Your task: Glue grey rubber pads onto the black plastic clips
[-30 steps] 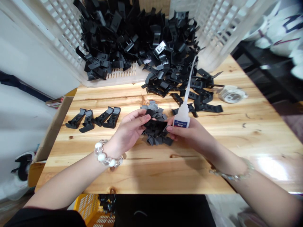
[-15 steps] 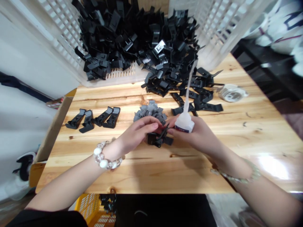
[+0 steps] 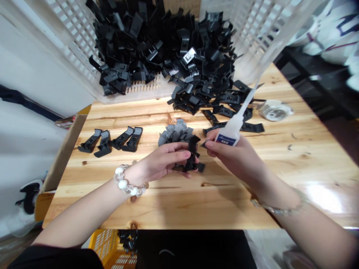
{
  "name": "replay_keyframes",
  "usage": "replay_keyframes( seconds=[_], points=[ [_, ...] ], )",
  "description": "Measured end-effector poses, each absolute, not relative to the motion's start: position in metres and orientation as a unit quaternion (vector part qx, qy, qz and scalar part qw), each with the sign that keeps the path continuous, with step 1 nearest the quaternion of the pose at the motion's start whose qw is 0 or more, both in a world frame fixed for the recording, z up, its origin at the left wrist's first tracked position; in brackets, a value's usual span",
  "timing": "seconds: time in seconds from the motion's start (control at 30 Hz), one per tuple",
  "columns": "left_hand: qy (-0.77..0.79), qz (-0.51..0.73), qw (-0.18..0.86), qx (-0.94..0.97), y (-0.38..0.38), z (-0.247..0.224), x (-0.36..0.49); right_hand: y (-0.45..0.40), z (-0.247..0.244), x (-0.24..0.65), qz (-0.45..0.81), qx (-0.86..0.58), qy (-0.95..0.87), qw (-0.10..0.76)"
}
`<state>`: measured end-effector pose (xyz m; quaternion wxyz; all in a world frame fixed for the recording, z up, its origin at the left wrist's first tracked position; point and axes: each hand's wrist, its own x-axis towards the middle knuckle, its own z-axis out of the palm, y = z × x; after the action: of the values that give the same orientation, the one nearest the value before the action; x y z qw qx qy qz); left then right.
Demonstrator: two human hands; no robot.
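Note:
My left hand point(image 3: 171, 158), fingers closed, holds a black plastic clip point(image 3: 192, 152) upright above the table. Below it are more dark parts, partly hidden by the fingers. My right hand point(image 3: 234, 153) grips a small white glue bottle point(image 3: 231, 129) with a blue label, its long thin nozzle pointing up and to the right. Between the right thumb and forefinger a small dark pad point(image 3: 206, 144) is pinched, apart from the clip. Just behind my left hand lies a pile of small grey pads point(image 3: 177, 131).
Black clips fill a white plastic basket point(image 3: 146, 91) at the back and spill onto the wooden table point(image 3: 112, 201). Several clips with grey pads point(image 3: 105, 144) lie at left. A roll of clear tape point(image 3: 275, 110) sits at right. Below the front edge stands a yellow basket point(image 3: 103, 244).
My right hand has drawn back right from the left, pinching the pad, and the bottle has tilted right. The clip in my left hand has turned upright.

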<state>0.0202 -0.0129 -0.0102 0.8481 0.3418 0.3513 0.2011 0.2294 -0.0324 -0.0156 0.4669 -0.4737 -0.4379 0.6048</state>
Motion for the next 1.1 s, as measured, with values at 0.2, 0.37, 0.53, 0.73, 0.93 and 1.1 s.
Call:
replay_keyframes(
  seconds=[0.2,0.37,0.53,0.73,0.93,1.1],
  points=[
    [0.302,0.283,0.849,0.329,-0.015,-0.012,0.021,-0.029,-0.014,0.227,0.722,-0.411,-0.320,0.457],
    [0.286,0.296,0.845,0.342,-0.017,-0.014,0.021,-0.033,-0.017,0.225,0.717,-0.378,-0.356,0.465],
    [0.280,0.290,0.847,0.346,-0.018,-0.015,0.022,-0.034,-0.021,0.226,0.679,-0.387,-0.419,0.463],
    [0.288,0.306,0.831,0.366,-0.019,-0.016,0.025,-0.035,-0.024,0.228,0.661,-0.377,-0.454,0.464],
    [0.305,0.338,0.807,0.376,-0.019,-0.018,0.026,-0.036,-0.021,0.227,0.628,-0.394,-0.485,0.464],
    [0.296,0.338,0.825,0.341,-0.021,-0.017,0.027,-0.036,-0.024,0.226,0.655,-0.396,-0.469,0.441]
  ],
)
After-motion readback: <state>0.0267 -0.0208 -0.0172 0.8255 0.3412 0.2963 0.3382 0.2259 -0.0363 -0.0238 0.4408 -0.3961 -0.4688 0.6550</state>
